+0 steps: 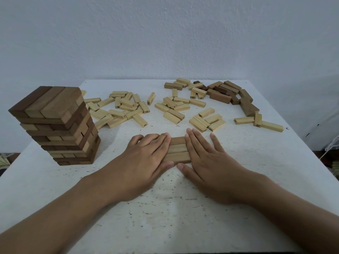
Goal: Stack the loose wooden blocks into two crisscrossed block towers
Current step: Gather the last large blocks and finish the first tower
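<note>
While both forearms reach in from the lower corners of the frame across the white speckled table point(165, 213), the two hands meet just below the centre around a row of three brown blocks point(178, 150) lying flat, side by side and touching, long sides running left to right. The left hand point(146, 154) lies flat with straight fingers laid against the left ends of the row, its thumb at the near edge; nothing is clasped, the palm is simply spread. The right hand point(207, 162) mirrors it, fingers straight and together against the right ends, little finger splayed outward, thumb tip meeting the near long side beside the other thumb; it too is unclenched, pressing rather than grasping. At mid left stands a finished tower point(55, 125) of mixed light and dark blocks, each layer of three set crosswise to the one beneath, well apart from the hands. Beyond the hands, pale loose blocks point(121, 109) lie scattered and overlapping across the middle of the table, some with numbers on their ends. Farther back, toward the upper right, dark loose blocks point(229, 92) lie heaped near the table's far edge, with a few pale ones mixed in. Behind everything rises a plain pale wall point(165, 33).
</note>
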A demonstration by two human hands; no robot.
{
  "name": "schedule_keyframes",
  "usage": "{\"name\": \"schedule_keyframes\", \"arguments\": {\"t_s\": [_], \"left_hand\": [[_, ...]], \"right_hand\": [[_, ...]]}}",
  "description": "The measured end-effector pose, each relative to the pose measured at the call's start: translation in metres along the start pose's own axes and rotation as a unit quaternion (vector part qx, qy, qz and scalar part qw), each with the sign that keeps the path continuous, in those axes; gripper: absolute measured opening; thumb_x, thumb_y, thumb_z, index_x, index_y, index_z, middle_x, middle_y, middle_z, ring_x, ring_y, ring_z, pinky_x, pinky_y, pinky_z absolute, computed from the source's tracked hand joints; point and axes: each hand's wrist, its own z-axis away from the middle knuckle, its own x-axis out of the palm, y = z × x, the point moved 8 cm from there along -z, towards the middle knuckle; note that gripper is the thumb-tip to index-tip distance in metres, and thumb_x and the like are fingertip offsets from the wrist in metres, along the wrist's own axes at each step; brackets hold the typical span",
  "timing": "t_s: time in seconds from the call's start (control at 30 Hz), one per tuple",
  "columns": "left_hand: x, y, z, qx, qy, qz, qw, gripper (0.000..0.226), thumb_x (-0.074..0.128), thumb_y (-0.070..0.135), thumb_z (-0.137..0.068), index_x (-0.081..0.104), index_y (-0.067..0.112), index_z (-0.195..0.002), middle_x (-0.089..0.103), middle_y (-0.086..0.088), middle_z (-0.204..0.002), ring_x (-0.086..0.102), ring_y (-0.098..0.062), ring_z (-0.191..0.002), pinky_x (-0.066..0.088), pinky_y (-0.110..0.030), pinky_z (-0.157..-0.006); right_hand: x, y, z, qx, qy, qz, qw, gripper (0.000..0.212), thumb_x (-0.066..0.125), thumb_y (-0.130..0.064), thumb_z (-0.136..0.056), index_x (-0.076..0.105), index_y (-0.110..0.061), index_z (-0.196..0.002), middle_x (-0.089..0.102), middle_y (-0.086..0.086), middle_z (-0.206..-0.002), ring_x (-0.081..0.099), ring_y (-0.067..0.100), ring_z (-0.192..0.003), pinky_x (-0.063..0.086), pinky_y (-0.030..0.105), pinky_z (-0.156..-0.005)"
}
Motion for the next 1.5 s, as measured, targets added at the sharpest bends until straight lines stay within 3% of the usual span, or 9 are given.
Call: {"name": "schedule_keyframes", "arguments": {"t_s": [0.23,0.43,0.67,0.93,1.3,1.5], "left_hand": [[0.000,0.001,0.001,0.003,0.001,-0.026,1.000,0.069,0.012,0.052,-0.109,0.041,0.008,-0.152,0.050,-0.004,-0.152,0.044,-0.019,-0.138,0.021,-0.033,-0.110],[0.001,-0.007,0.003,0.008,-0.014,0.013,1.000,0.074,0.001,0.067,-0.102,0.021,0.027,-0.161,0.023,0.010,-0.167,0.022,-0.006,-0.148,0.009,-0.032,-0.116],[-0.003,-0.007,0.003,0.011,-0.011,0.026,1.000,0.064,0.006,0.066,-0.104,0.024,0.038,-0.159,0.019,0.015,-0.167,0.024,-0.003,-0.147,0.011,-0.038,-0.115],[0.000,-0.007,0.004,0.010,-0.008,0.033,0.999,0.064,0.004,0.066,-0.104,0.019,0.039,-0.160,0.011,0.023,-0.166,0.017,0.001,-0.149,0.005,-0.034,-0.117],[-0.002,-0.004,0.003,0.014,-0.010,0.033,0.999,0.063,0.007,0.062,-0.105,0.021,0.036,-0.160,0.014,0.020,-0.167,0.017,0.001,-0.149,0.009,-0.039,-0.119],[-0.002,-0.003,0.003,0.015,-0.008,0.027,0.999,0.064,0.006,0.062,-0.104,0.021,0.035,-0.160,0.015,0.020,-0.167,0.017,0.000,-0.149,0.007,-0.037,-0.118]], "right_hand": [[0.001,-0.001,-0.001,0.008,-0.002,0.002,1.000,0.083,-0.013,-0.063,-0.089,-0.029,-0.010,-0.151,-0.037,0.006,-0.160,-0.037,0.020,-0.146,-0.012,0.052,-0.124],[-0.001,0.003,0.001,-0.011,0.008,0.000,1.000,0.079,-0.005,-0.064,-0.097,-0.026,-0.013,-0.153,-0.035,0.004,-0.161,-0.037,0.016,-0.146,-0.013,0.049,-0.124],[0.000,0.006,0.001,-0.025,0.013,-0.006,1.000,0.079,-0.006,-0.065,-0.095,-0.027,-0.017,-0.154,-0.036,0.000,-0.160,-0.039,0.013,-0.145,-0.014,0.046,-0.124],[-0.001,0.004,0.002,-0.016,0.013,-0.005,1.000,0.078,-0.006,-0.065,-0.096,-0.027,-0.016,-0.153,-0.036,0.001,-0.160,-0.038,0.015,-0.145,-0.014,0.047,-0.124],[-0.002,0.003,0.002,-0.013,0.017,-0.007,1.000,0.083,-0.011,-0.067,-0.090,-0.027,-0.016,-0.153,-0.035,0.002,-0.160,-0.037,0.016,-0.146,-0.012,0.047,-0.125],[-0.009,0.009,0.003,-0.026,0.015,-0.035,0.999,0.083,-0.004,-0.070,-0.091,-0.021,-0.022,-0.156,-0.027,-0.004,-0.163,-0.029,0.008,-0.148,-0.011,0.039,-0.126]]}}
